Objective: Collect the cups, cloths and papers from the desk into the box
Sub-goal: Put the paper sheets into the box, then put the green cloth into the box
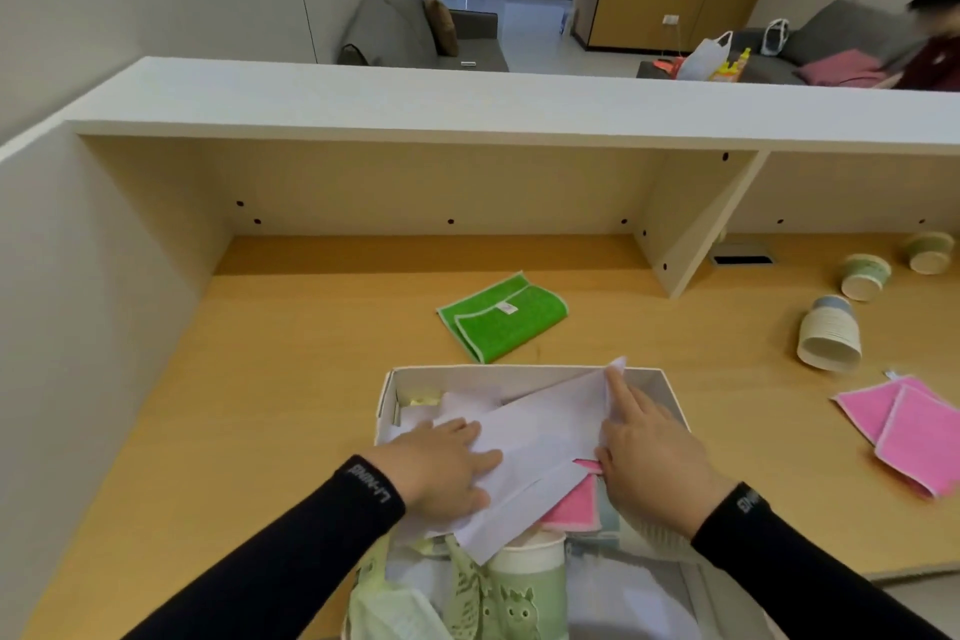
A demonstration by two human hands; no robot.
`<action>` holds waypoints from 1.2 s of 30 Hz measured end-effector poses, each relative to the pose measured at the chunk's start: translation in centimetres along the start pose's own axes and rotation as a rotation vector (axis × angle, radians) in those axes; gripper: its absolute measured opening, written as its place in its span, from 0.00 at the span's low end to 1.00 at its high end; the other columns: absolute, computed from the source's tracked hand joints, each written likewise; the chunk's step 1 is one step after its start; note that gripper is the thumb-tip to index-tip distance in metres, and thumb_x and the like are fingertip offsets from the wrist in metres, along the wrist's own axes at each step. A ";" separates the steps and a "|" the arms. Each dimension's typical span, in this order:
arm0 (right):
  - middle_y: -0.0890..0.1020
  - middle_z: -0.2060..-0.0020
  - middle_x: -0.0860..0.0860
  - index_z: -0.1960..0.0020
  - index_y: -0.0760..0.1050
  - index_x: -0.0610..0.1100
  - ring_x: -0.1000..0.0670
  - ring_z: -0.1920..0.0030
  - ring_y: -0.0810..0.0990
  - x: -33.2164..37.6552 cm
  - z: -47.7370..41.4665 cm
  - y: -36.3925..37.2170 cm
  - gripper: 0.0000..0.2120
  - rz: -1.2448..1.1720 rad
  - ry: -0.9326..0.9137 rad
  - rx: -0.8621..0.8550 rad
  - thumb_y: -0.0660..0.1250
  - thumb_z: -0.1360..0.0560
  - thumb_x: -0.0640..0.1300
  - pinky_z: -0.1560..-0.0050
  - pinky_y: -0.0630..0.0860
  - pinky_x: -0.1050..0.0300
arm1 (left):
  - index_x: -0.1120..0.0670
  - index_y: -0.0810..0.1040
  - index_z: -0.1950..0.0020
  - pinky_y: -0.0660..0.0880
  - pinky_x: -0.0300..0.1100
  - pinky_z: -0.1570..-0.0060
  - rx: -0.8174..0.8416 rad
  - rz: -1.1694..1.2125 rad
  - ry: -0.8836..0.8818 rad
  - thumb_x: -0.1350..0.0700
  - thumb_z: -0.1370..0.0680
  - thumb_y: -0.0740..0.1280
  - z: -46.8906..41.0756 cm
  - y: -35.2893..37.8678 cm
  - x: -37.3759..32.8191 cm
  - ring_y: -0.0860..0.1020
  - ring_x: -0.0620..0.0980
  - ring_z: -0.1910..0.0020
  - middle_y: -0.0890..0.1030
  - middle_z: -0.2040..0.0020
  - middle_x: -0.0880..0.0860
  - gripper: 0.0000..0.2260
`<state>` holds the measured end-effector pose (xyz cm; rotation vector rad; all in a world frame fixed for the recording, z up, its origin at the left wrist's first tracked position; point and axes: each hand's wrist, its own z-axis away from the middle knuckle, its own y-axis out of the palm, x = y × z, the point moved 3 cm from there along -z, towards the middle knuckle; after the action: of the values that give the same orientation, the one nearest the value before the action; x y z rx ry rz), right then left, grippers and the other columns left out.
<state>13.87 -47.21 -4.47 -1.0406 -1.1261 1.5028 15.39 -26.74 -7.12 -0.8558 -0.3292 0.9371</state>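
A white box (519, 370) stands on the wooden desk in front of me. White paper sheets (540, 437) lie across its top. My left hand (441, 468) presses flat on their left part. My right hand (654, 463) holds their right edge, forefinger stretched along it. Under the sheets a pink cloth (571, 507) and a green-patterned paper cup (530, 582) show inside the box. On the desk lie a folded green cloth (503, 316), pink cloths (909, 431) at the right, a tipped stack of cups (829, 333) and two more cups (865, 276) (930, 252).
A white shelf (467, 104) runs over the back of the desk, with a slanted support panel (691, 234) at the right. A white wall closes the left side. A cable slot (743, 259) sits near the panel. A person sits far off at the right.
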 end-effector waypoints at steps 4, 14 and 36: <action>0.61 0.27 0.38 0.43 0.76 0.38 0.43 0.50 0.79 0.6 0.0 -0.5 0.15 -0.044 0.123 0.057 0.60 0.27 0.42 0.51 0.74 0.53 | 0.51 0.63 0.28 0.68 0.55 0.41 -0.007 -0.112 0.031 0.46 0.22 0.55 -1.1 -1.3 -0.3 0.66 0.61 0.33 0.67 0.31 0.61 0.22; 0.69 0.31 0.41 0.33 0.70 0.44 0.43 0.32 0.70 -0.2 -1.7 -3.0 0.25 -0.070 0.284 0.418 0.54 0.23 0.57 0.35 0.68 0.50 | 0.46 0.75 0.36 0.71 0.44 0.50 -0.380 0.083 0.131 0.46 0.24 0.64 1.0 -6.9 0.7 0.76 0.54 0.40 0.79 0.38 0.51 0.17; 0.75 0.45 0.45 0.38 0.74 0.42 0.46 0.50 0.76 -5.2 -24.8 1.7 0.20 -0.793 0.312 0.373 0.65 0.28 0.31 0.53 0.76 0.56 | 0.51 0.68 0.29 0.78 0.55 0.44 0.030 1.375 -0.332 0.59 0.24 0.68 -13.6 -8.6 9.9 0.76 0.56 0.46 0.77 0.44 0.59 0.24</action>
<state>38.38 -48.51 -10.97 -0.4520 -0.8395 0.8262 34.00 -28.04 -10.21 -0.8499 0.0527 2.3636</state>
